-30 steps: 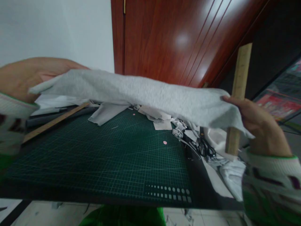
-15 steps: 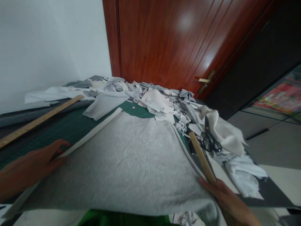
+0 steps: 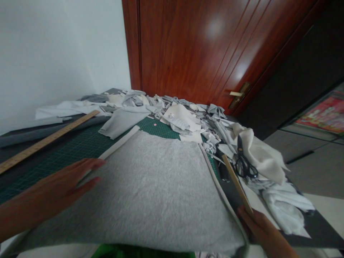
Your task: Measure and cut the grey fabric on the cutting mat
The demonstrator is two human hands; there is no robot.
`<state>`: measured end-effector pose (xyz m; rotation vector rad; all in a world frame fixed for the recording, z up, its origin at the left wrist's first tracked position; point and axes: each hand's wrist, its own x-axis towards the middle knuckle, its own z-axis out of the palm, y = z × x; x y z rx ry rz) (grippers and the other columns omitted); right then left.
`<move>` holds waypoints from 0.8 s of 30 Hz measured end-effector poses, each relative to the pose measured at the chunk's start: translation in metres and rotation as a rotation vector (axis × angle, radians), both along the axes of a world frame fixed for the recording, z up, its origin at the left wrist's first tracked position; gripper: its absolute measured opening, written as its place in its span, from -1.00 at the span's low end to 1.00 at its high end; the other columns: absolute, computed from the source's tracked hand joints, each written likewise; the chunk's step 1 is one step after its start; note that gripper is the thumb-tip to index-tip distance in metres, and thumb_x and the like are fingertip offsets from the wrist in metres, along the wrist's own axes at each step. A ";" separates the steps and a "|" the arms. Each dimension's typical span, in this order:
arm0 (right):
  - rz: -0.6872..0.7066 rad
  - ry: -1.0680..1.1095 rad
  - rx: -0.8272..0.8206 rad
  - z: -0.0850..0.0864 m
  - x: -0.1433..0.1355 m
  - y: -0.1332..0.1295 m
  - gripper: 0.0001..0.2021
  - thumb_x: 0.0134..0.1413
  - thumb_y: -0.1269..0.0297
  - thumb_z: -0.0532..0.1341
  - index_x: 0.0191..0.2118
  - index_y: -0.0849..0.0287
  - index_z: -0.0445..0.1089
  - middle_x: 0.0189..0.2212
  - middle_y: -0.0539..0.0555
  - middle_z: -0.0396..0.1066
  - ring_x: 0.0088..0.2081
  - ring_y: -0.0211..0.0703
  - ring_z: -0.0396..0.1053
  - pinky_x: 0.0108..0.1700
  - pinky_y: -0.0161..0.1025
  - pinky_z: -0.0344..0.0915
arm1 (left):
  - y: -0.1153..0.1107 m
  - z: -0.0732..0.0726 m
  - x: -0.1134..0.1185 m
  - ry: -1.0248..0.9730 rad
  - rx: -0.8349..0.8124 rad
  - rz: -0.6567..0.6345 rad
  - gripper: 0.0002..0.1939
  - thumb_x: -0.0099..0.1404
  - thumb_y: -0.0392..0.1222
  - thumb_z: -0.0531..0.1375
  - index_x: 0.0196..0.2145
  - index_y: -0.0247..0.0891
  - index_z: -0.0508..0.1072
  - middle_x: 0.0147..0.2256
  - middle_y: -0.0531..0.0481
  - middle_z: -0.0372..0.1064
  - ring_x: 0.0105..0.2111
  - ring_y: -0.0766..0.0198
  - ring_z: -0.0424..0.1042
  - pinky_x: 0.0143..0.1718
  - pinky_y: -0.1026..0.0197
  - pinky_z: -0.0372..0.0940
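The dark bench (image 3: 321, 226) bore a green mat (image 3: 86, 140), with a grey cloth (image 3: 161, 186) spread over much of it and past the near edge; a wooden ruler (image 3: 51, 140) lay left, fabric scraps (image 3: 181, 115) along the far side, black scissors (image 3: 243, 165) by cream cloth (image 3: 259, 154) at the right

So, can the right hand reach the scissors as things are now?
Probably yes: the scissors lie a little beyond the right hand, their handles uncovered. But it holds a ruler, which it would likely need to put down first.
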<state>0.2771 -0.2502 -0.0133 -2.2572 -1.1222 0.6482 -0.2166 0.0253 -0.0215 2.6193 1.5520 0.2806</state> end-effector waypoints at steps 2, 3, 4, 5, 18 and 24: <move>0.003 -0.007 0.013 -0.005 0.004 0.003 -0.52 0.11 -0.22 0.02 -0.53 0.07 0.32 -0.73 0.01 0.27 -0.62 -0.12 0.30 -0.54 -0.24 0.21 | -0.008 0.014 0.043 -0.054 -0.157 -0.207 -0.39 0.31 0.18 -0.06 0.26 0.03 0.22 0.21 0.11 0.30 0.15 0.11 0.35 0.23 0.06 0.19; 0.017 -0.002 0.021 -0.006 0.005 0.005 -0.52 0.13 -0.22 0.01 -0.52 0.08 0.31 -0.72 0.00 0.27 -0.62 -0.13 0.30 -0.53 -0.25 0.20 | -0.010 0.020 0.062 -0.063 -0.207 -0.289 -0.38 0.33 0.16 -0.04 0.29 0.00 0.18 0.26 0.08 0.23 0.21 0.12 0.28 0.26 0.06 0.15; 0.044 0.008 0.019 -0.007 0.006 0.007 -0.52 0.13 -0.22 0.01 -0.50 0.09 0.32 -0.69 0.00 0.30 -0.59 -0.13 0.32 -0.52 -0.25 0.21 | -0.009 0.024 0.080 -0.068 -0.228 -0.369 -0.38 0.34 0.13 -0.02 0.30 -0.06 0.19 0.28 0.04 0.20 0.24 0.12 0.23 0.27 0.07 0.12; 0.083 0.020 0.005 -0.007 0.006 0.011 -0.53 0.13 -0.21 0.03 -0.47 0.09 0.34 -0.64 0.02 0.35 -0.55 -0.11 0.36 -0.49 -0.25 0.24 | -0.006 0.027 0.094 -0.061 -0.240 -0.451 -0.38 0.36 0.10 -0.02 0.31 -0.13 0.17 0.30 -0.01 0.16 0.27 0.13 0.19 0.28 0.08 0.10; 0.205 -0.284 0.074 0.014 0.014 0.105 -0.55 0.11 -0.08 0.02 -0.22 0.23 0.40 -0.57 0.06 0.40 -0.52 -0.03 0.38 -0.42 -0.18 0.19 | 0.078 0.015 0.087 0.144 0.112 -0.210 -0.52 0.43 -0.18 -0.11 0.21 -0.30 0.32 0.25 -0.21 0.23 0.22 0.03 0.23 0.27 -0.16 -0.04; 0.223 -0.362 -0.066 0.007 0.023 0.156 -0.60 0.12 -0.02 0.15 -0.19 0.29 0.39 -0.30 0.26 0.50 -0.24 0.10 0.46 -0.27 -0.16 0.24 | 0.087 0.010 0.073 0.134 0.163 -0.120 -0.45 0.45 -0.15 -0.20 0.24 -0.43 0.26 0.30 -0.26 0.10 0.30 0.07 0.09 0.29 0.01 -0.01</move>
